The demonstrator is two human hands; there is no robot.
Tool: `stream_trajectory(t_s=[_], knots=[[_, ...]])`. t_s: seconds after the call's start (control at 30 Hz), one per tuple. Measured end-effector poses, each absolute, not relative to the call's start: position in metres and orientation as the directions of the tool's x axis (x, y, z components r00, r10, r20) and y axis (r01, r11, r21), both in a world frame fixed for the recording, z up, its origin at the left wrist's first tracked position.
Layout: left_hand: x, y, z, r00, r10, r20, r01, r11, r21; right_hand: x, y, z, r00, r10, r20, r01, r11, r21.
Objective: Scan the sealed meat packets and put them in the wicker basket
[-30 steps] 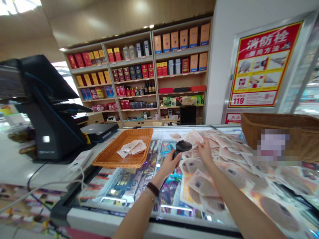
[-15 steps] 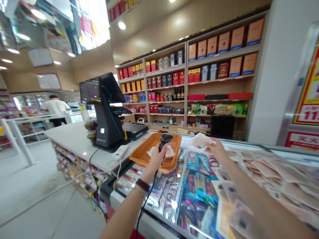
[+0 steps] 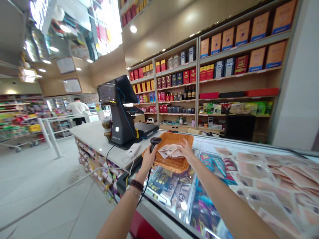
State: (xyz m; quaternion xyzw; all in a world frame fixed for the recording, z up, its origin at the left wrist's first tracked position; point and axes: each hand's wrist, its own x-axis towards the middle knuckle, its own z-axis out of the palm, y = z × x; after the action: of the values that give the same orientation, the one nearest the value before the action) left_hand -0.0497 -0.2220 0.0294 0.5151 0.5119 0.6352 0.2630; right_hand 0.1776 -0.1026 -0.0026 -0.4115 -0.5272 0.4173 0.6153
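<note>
The left hand [image 3: 149,159] is closed around a barcode scanner [image 3: 155,143], its long axis near upright, head pointing up and forward, just beside the wicker tray [image 3: 169,165]. The right hand [image 3: 186,149] reaches over the tray to packets [image 3: 170,151]; whether it pinches them is hidden. A till [image 3: 121,114] stands beyond.

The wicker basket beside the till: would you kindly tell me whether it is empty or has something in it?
It has something in it: flat wrapped packets lie in the wicker basket, beside the right hand.
</note>
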Motion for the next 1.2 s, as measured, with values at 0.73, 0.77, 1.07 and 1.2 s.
stream_trajectory(t_s=[0.73,0.77,1.07,1.2], knots=[[0.134,-0.221,0.045,0.092,0.9,0.427,-0.051,-0.424,0.904,0.472,-0.22,0.025,0.488,0.685,0.542,0.44,0.344,-0.83],[0.146,-0.222,0.043,0.111,0.899,0.424,-0.068,-0.418,0.906,0.486,-0.228,0.023,0.516,0.668,0.536,0.468,0.305,-0.83],[0.222,-0.237,0.01,0.235,0.913,0.333,-0.138,-0.307,0.942,0.516,-0.268,-0.027,0.451,0.735,0.506,0.794,-0.071,-0.604],[0.23,-0.24,-0.012,0.259,0.926,0.276,-0.124,-0.252,0.96,0.502,-0.26,-0.047,0.474,0.697,0.538,0.816,-0.118,-0.566]])
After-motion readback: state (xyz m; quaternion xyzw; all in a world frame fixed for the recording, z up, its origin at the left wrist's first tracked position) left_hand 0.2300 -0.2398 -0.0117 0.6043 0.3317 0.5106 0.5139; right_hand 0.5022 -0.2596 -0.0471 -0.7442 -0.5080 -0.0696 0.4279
